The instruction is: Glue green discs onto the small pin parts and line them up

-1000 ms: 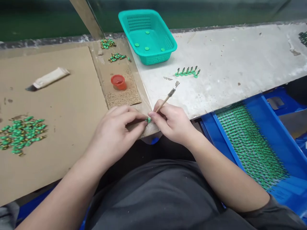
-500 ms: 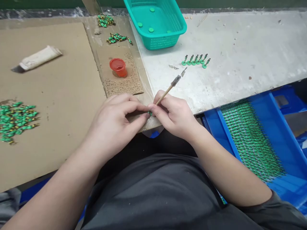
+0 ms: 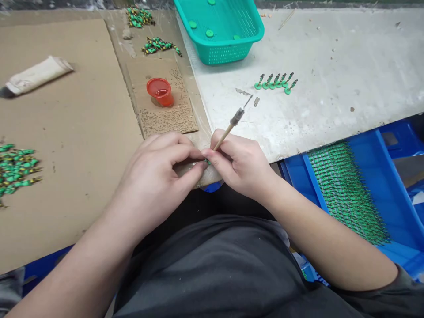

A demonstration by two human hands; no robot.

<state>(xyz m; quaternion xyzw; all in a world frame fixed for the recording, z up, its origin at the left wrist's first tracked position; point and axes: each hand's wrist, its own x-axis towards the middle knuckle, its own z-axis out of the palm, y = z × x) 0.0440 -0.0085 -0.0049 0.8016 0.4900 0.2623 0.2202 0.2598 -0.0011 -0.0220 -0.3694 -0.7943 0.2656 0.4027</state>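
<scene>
My left hand (image 3: 162,176) is closed in a pinch on a small green figure (image 3: 207,162), of which only a bit shows between the fingertips. My right hand (image 3: 240,163) meets it there, thumb and index against the same piece. A thin wooden-handled tool with a needle-like metal tip (image 3: 230,126) lies in my right hand, its tip pointing up and away. Both hands are at the table's front edge. Beyond them an orange-red cup (image 3: 160,92) with liquid sits on a speckled cardboard piece (image 3: 168,119). Several small figures on round green bases (image 3: 273,84) stand on the white surface.
A teal basket (image 3: 225,53) with several green discs stands at the back. Loose green-and-yellow pieces lie in piles (image 3: 18,170) on the left cardboard and at the back (image 3: 139,17). A whitish tube (image 3: 39,75) lies left. Blue trays (image 3: 395,190) at right hold rows of green figures.
The view has shifted slightly. Both hands stay together at the table edge, and the tool in my right hand has tilted a little. The small green piece remains between the fingertips.
</scene>
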